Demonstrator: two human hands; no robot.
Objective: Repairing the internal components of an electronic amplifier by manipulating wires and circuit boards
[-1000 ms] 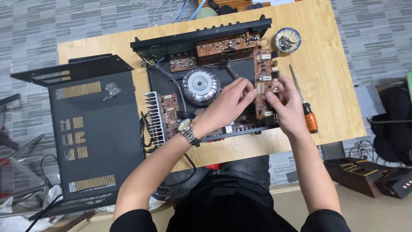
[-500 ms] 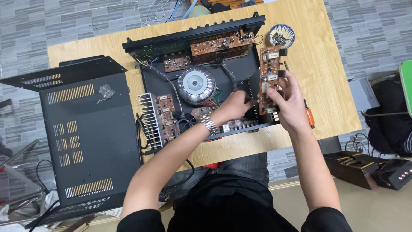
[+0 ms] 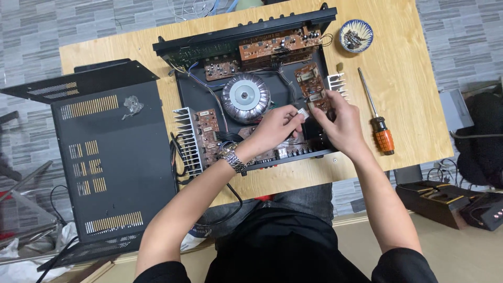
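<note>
An open black amplifier chassis (image 3: pixel 195 99) lies on a wooden table (image 3: pixel 414 78). My left hand (image 3: pixel 272 130), with a metal watch on the wrist, pinches a small white connector (image 3: pixel 303 112) near the chassis's right side. My right hand (image 3: pixel 341 124) grips the lower end of a brown circuit board (image 3: pixel 311 86), which is tilted up and carries a silver heat sink (image 3: pixel 338 82). Both hands meet over the right half of the chassis. A round silver transformer (image 3: pixel 245 97) sits just left of them.
An orange-handled screwdriver (image 3: pixel 381 130) lies right of the chassis. A small patterned bowl (image 3: pixel 356 35) with small parts stands at the back right. The removed black cover (image 3: pixel 112 162) rests at the left, overhanging the table. Cables and dark boxes (image 3: pixel 445 196) lie on the floor.
The brown board at the right has been swung out from the chassis, and its heat sink now shows. My left hand has moved right and taken hold of the white connector.
</note>
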